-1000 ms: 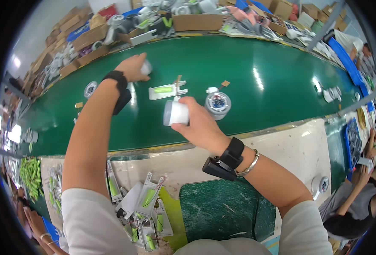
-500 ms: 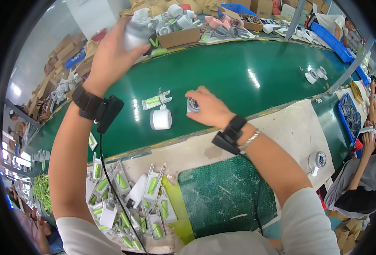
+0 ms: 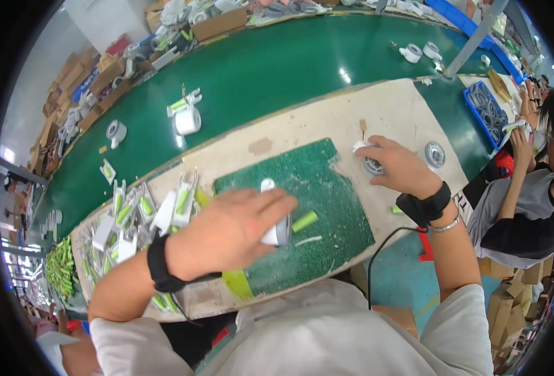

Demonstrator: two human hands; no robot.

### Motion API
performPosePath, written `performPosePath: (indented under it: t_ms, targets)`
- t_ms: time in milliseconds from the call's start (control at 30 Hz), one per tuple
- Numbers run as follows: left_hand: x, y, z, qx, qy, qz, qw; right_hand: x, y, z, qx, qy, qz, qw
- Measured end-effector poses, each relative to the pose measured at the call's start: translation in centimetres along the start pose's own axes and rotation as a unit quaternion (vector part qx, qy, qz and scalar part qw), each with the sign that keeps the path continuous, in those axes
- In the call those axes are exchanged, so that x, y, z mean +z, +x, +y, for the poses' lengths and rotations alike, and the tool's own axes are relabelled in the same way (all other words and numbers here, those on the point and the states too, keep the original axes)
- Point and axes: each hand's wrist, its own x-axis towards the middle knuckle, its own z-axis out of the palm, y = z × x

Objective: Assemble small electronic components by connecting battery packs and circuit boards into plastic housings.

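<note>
Over the green mat (image 3: 327,182), my left hand (image 3: 227,229) is closed round a white cylindrical housing (image 3: 279,233) with a grey rim. The fingers and palm cover most of it. A short bright-green cylinder (image 3: 305,220) lies on the mat just beyond those fingertips. To the right, my right hand (image 3: 405,168) has its fingers curled over a round white-and-grey housing (image 3: 373,167) on the pale sheet (image 3: 390,113). A similar round housing (image 3: 435,154) sits beside this hand, face up.
A heap of clear-and-white holders with green cylinders (image 3: 142,210) lies left of the mat. Past the sheet runs a green conveyor belt (image 3: 258,75) carrying white housings (image 3: 188,121). At right are a blue tray of grey rings (image 3: 487,113) and a co-worker (image 3: 521,194).
My left hand has come from beyond the belt down to the mat with a white housing. My right hand has moved from the belt onto the sheet with its round housing. The view has shifted.
</note>
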Motion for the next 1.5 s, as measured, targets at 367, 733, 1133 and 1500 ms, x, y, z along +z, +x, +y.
performPosePath:
  t_ms: [367, 733, 1133, 1500]
  targets:
    - [7.2, -5.2, 3.2, -0.097, 0.036, 0.161, 0.981, 6.9, -4.1, -11.9, -0.18, 0.138, 0.052, 0.972]
    - [7.4, -4.4, 1.5, -0.057, -0.165, 0.234, 0.956, 9.8, -4.3, -10.9, -0.046, 0.044, 0.096, 0.993]
    - [7.2, -3.8, -0.7, -0.116, 0.132, 0.203, 0.963, 12.3, -4.5, -10.5, -0.007, 0.148, 0.191, 0.97]
    - [2.9, -7.2, -0.7, -0.372, 0.195, 0.141, 0.897, 10.5, -7.5, -11.6, -0.036, 0.138, 0.222, 0.965]
